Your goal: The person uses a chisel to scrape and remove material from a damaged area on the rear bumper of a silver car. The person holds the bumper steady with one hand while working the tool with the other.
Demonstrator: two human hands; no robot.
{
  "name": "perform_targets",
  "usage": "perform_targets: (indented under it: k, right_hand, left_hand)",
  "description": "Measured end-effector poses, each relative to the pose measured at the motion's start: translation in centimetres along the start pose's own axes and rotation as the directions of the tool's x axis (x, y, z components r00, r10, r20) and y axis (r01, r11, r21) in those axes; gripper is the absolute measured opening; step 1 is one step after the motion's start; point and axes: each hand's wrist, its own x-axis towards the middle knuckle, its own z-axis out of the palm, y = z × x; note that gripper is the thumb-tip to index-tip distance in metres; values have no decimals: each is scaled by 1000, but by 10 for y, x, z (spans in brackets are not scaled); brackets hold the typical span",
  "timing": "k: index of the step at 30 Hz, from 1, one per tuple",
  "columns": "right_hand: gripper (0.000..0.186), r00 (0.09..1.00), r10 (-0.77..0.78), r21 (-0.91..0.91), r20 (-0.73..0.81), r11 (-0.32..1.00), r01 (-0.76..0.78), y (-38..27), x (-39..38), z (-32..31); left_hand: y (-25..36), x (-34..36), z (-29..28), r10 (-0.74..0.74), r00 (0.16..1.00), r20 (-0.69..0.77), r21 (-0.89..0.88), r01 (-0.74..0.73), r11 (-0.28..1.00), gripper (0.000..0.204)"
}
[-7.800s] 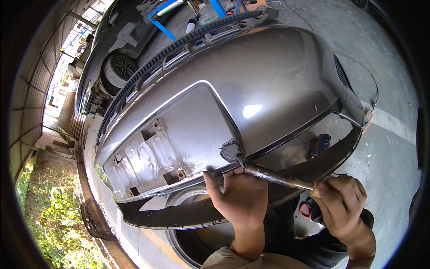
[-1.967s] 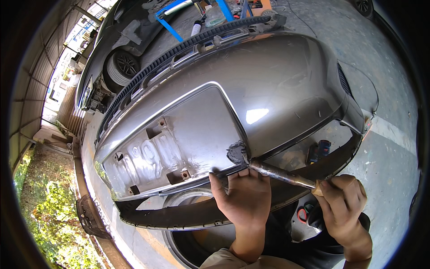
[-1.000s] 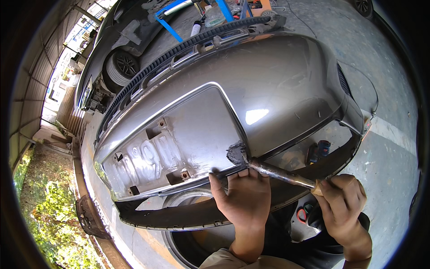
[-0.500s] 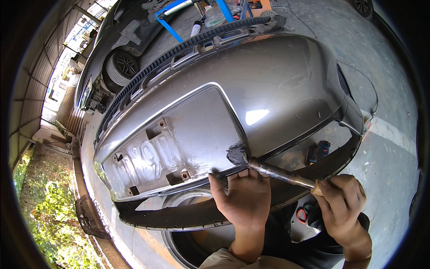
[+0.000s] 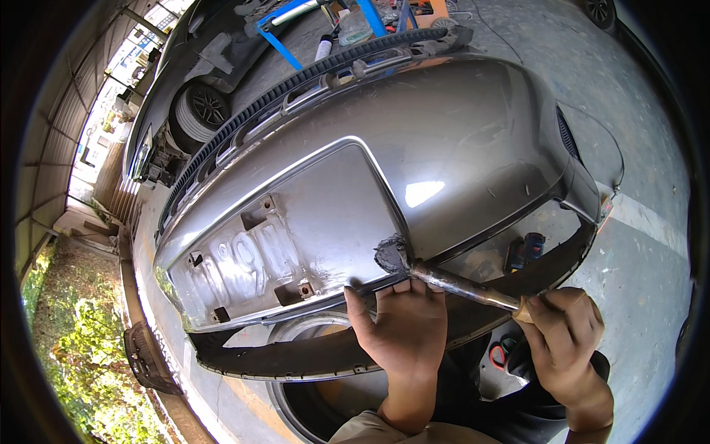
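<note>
A grey car bumper (image 5: 458,148) lies before me, with a recessed panel (image 5: 333,200) in its middle. At the panel's near right corner is a dark, rough, melted-looking patch (image 5: 390,255). My right hand (image 5: 566,340) is closed round the pale handle of a soldering iron (image 5: 473,287). The iron's metal shaft slants left, and its tip end meets the patch. My left hand (image 5: 405,325) lies palm up at the bumper's near edge, fingers stretched out and thumb apart. Its fingertips reach under the edge, where they are partly hidden.
A cordless power tool (image 5: 523,251) and red-handled scissors (image 5: 501,354) lie on the floor around the bumper's near right side. Beneath the bumper sits a tire (image 5: 292,411). Beyond it stand a blue frame (image 5: 285,44) and a dark car with a wheel (image 5: 200,111).
</note>
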Motion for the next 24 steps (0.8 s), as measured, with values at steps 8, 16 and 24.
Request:
perform_targets:
  k: [8,16,24]
  right_hand:
    - [28,1000,-1,7,-9,1000,1,-1,2,1]
    - [31,999,7,5,-43,1000,-6,2,4,4]
    - [36,978,208,429,33,880,-202,8,6,4]
  left_hand:
    - [0,-1,1,6,1000,-25,-14,-6,1000,57]
    - [-2,-1,8,19,999,-49,-8,-19,1000,56]
    - [0,0,1,4,998,-58,-35,-6,999,56]
